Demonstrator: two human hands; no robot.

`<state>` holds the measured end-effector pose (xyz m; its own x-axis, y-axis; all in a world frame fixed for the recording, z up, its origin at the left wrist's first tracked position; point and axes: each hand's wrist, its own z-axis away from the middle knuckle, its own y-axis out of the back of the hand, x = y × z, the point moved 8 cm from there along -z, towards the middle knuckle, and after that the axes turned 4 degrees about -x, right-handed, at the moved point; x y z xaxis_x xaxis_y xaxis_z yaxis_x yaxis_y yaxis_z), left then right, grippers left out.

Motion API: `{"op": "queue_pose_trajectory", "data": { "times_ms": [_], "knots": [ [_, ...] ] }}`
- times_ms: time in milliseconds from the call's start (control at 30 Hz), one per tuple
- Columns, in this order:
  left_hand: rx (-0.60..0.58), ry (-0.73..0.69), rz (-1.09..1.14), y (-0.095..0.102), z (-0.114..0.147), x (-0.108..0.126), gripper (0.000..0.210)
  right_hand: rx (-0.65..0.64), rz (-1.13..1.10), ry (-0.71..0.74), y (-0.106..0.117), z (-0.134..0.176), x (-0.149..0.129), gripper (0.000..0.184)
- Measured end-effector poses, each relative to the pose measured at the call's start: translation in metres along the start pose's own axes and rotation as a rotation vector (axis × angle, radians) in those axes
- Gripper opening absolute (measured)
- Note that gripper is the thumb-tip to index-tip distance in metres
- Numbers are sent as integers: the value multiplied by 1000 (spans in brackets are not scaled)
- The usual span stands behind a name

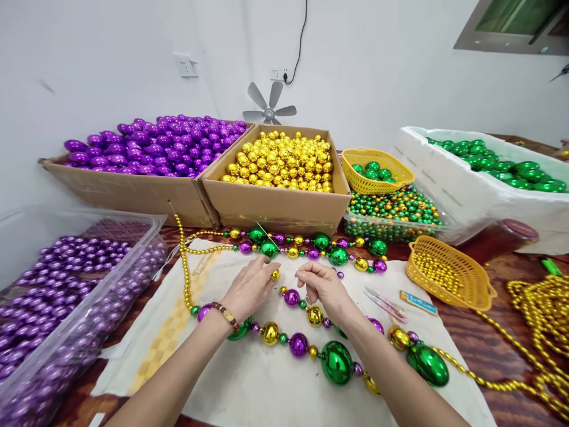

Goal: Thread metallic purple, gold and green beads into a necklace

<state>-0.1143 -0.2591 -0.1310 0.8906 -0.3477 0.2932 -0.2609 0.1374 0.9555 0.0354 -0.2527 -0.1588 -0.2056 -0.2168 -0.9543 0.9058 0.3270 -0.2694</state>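
- On your wood-grain tabletop [464, 333], before a white wall [377, 71]: one pale cloth [222, 385]
- Toward your right: two yellow baskets [471, 295]
- Above the cloth: your right hand [322, 284] pinches one needle [278, 248], your left hand [251, 281] one gold bead [275, 274]

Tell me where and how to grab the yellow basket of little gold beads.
Probably by the near rim of the basket, from the white cloth side: its raised wall encloses the gold beads, while a dark red container lies close behind.

Beading workshop, brown cardboard box [275, 204] of gold balls [284, 160], multicoloured bead strands [299, 344] before it, white foam box [438, 178] right of it
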Motion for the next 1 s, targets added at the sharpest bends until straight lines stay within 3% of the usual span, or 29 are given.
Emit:
{"op": "queue_pose_trajectory", "data": {
  "times_ms": [133,300,600,767,833,900,1000],
  "knots": [
    [-98,42,-105,-10,-9,-1,29,-10,-57,-26,-6,4,5,19],
    [-104,91,-130,-13,-9,-12,23,-53,-107,-58,-21,11,8,19],
    [-23,330,-216,14,8,-84,28,55,13,-82,-1,21,25,22],
    [-8,336,-246,22,16,-100,26,80,203,-63,6,17,22,18],
    [84,340,-249,40,17,-97,31,125,313,-7,11,20,11,13],
    [271,297,-233,71,10,-81,35,179,419,62,16,26,0,12],
    [536,-19,-144,122,-26,-8,32,193,680,115,18,32,-4,17]
  ]
}}
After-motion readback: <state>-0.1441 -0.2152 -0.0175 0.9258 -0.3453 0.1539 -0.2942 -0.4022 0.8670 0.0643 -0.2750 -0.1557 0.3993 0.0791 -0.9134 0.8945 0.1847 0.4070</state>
